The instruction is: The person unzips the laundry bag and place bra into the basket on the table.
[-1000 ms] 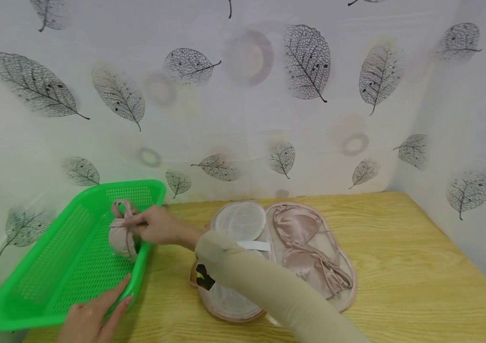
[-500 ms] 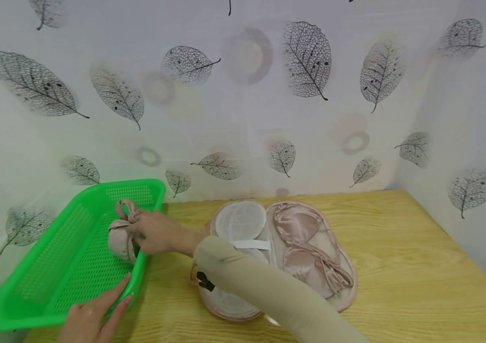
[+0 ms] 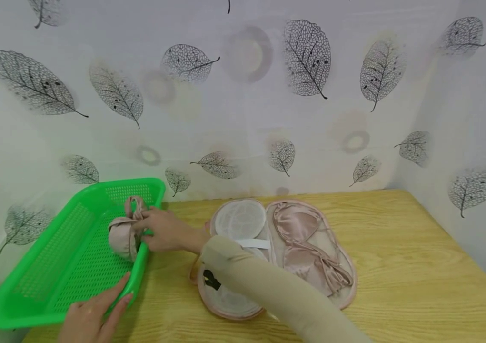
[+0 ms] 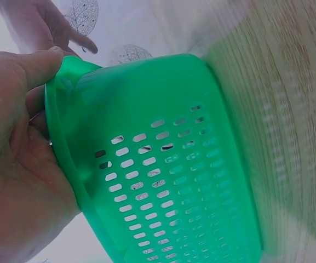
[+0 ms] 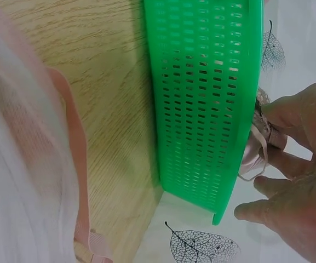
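In the head view, a dusty-pink bra (image 3: 123, 238) lies folded against the right wall inside the green plastic basket (image 3: 9, 290). My right hand (image 3: 167, 231) reaches over the rim and pinches the bra's straps between thumb and finger; the right wrist view shows that hand (image 5: 305, 170) with its other fingers spread. At the near right corner, my left hand (image 3: 90, 312) grips the basket rim, thumb on one side and fingers on the other, as the left wrist view also shows. An opened mesh bra bag (image 3: 243, 221) lies on the table, a satin bra (image 3: 298, 226) in its right half.
A wooden table (image 3: 414, 267) bears everything, its right part stretching beyond the bag. Behind stands a pale curtain (image 3: 243, 119) printed with leaves. My right sleeve (image 3: 277, 290) covers part of the mesh bag. A white label (image 3: 253, 244) lies across the bag's left half.
The bra's strap loop has shifted a little to the right with my right hand, which has drawn back slightly. My left hand stays on the rim.
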The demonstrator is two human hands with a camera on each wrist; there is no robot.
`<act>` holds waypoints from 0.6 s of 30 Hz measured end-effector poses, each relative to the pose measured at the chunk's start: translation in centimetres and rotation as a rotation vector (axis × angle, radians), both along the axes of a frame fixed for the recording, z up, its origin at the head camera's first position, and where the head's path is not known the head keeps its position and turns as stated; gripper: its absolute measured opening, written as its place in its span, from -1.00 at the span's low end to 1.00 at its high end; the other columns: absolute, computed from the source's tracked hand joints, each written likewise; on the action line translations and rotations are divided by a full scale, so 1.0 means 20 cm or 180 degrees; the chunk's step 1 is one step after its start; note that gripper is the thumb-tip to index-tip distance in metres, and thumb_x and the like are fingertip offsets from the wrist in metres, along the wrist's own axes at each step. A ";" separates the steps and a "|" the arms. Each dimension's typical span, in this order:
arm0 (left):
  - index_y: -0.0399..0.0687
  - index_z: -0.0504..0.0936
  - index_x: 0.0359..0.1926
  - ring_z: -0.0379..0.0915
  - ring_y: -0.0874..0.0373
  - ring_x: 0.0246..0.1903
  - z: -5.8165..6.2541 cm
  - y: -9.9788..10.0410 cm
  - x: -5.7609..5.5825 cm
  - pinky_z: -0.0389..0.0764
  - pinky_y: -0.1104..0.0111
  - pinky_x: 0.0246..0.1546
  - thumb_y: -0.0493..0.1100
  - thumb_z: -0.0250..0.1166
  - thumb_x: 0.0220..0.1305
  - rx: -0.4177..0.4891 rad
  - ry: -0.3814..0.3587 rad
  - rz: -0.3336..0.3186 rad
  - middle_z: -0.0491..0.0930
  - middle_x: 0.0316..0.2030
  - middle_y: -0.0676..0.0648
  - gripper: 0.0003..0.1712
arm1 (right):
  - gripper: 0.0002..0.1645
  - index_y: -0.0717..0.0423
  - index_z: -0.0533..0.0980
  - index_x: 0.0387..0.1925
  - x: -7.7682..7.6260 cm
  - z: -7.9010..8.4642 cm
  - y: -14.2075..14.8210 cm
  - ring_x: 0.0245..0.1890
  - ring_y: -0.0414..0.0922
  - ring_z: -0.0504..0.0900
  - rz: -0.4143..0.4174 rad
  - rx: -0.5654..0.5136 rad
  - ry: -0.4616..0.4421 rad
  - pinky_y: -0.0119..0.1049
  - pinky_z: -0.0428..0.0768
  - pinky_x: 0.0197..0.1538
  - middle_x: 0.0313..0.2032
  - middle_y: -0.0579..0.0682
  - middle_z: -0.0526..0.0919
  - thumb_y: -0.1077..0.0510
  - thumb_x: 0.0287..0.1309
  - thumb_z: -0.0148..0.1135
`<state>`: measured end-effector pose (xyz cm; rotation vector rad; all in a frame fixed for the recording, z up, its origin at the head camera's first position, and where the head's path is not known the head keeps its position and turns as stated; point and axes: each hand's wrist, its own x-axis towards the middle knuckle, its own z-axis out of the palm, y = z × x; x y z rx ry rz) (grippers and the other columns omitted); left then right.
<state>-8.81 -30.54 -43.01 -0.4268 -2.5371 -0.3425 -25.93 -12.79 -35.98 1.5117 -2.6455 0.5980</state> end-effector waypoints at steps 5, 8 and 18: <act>-0.20 0.71 0.15 0.40 0.49 -0.74 0.00 -0.01 0.00 0.19 0.63 -0.75 -0.16 0.33 0.37 0.0015 -0.0032 -0.0021 0.81 -0.42 -0.03 -0.61 | -0.44 -0.12 0.58 0.31 -0.01 -0.01 0.02 0.23 -0.15 0.60 -0.0066 -0.0139 -0.0123 -0.49 0.50 0.06 0.40 0.00 0.50 0.24 0.30 0.13; -0.20 0.71 0.16 0.43 0.47 -0.73 0.00 0.00 0.00 0.16 0.63 -0.75 -0.15 0.32 0.38 0.0011 -0.0054 -0.0010 0.81 -0.40 -0.04 -0.61 | -0.45 -0.11 0.59 0.29 -0.02 -0.01 0.03 0.22 -0.14 0.60 -0.0310 -0.0309 -0.0293 -0.51 0.50 -0.13 0.41 0.03 0.49 0.23 0.28 0.14; -0.17 0.70 0.18 0.60 0.34 -0.63 0.01 0.01 0.01 0.14 0.65 -0.73 -0.13 0.31 0.40 -0.0025 -0.0118 0.0066 0.83 -0.30 -0.05 -0.61 | -0.44 0.02 0.48 0.39 -0.03 -0.01 0.03 -0.59 -0.34 0.33 -0.0667 -0.0577 -0.1122 -0.55 0.35 -0.51 0.13 -0.01 0.70 0.15 0.39 0.12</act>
